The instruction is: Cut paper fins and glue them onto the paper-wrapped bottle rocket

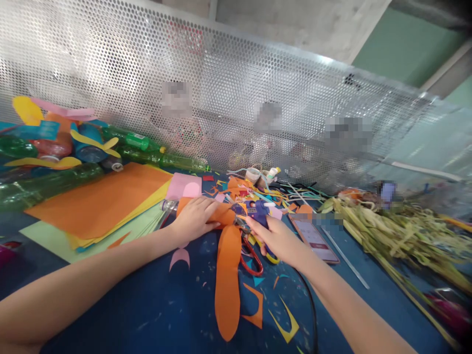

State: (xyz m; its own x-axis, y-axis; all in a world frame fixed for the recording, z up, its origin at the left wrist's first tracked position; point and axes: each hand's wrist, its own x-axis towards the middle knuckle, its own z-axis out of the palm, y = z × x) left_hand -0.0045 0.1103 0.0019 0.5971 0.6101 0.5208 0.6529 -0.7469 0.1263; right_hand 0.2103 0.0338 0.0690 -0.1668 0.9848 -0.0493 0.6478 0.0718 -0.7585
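My left hand (195,220) is wrapped over a plastic bottle (224,215) lying on its side, covered round the middle in orange paper. The bottle's clear neck (168,205) points left. In my right hand (276,239) is a blue hot glue gun (257,211), close to the bottle's right end; its tip is hard to make out. A long rounded orange paper piece (227,285) extends from beneath the bottle toward me. Red-handled scissors (254,269) lie beside it, and a yellow handle (273,258) shows just under my right hand.
Paper sheets (106,201) and decorated bottles (88,140) occupy the left. Scraps (254,312) are scattered over the blue table (165,314). A black cord (312,305) runs below my right arm. A phone (317,238) and dried husks (391,236) lie right; a perforated metal screen (228,98) stands behind.
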